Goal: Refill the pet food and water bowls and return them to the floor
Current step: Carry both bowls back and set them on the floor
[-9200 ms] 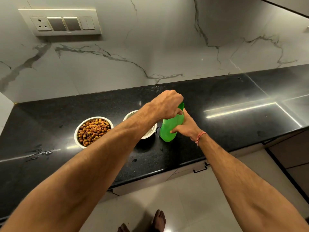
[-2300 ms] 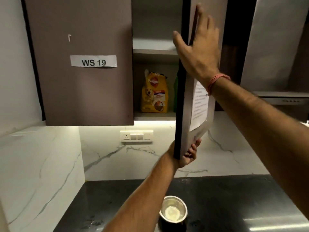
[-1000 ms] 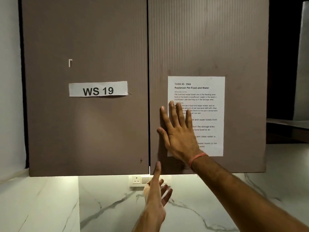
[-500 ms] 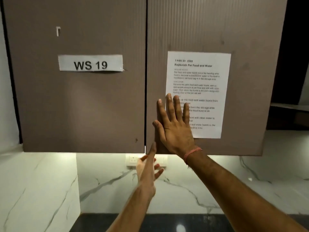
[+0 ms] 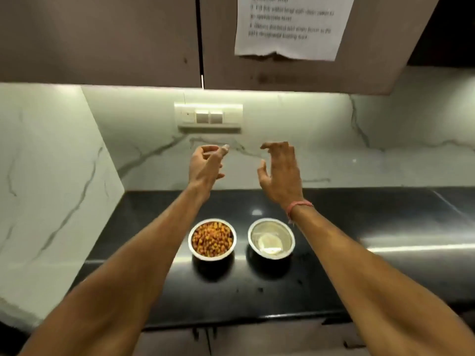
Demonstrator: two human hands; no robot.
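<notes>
With the cupboard doors (image 5: 154,39) now shut, your left hand (image 5: 205,165) and right hand (image 5: 280,173) hang apart and empty above the full food bowl (image 5: 212,239) and water bowl (image 5: 271,238) mid-counter (image 5: 385,222), ready for the floor.

Kitchen: black countertop (image 5: 385,222), wall cabinets (image 5: 102,39).

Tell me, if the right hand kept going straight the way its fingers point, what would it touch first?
Probably the marble backsplash, just below and right of the switch panel. The right hand is open, fingers angled up and forward, well above both bowls. Nothing shows between it and the wall, though depth is hard to judge.
</notes>
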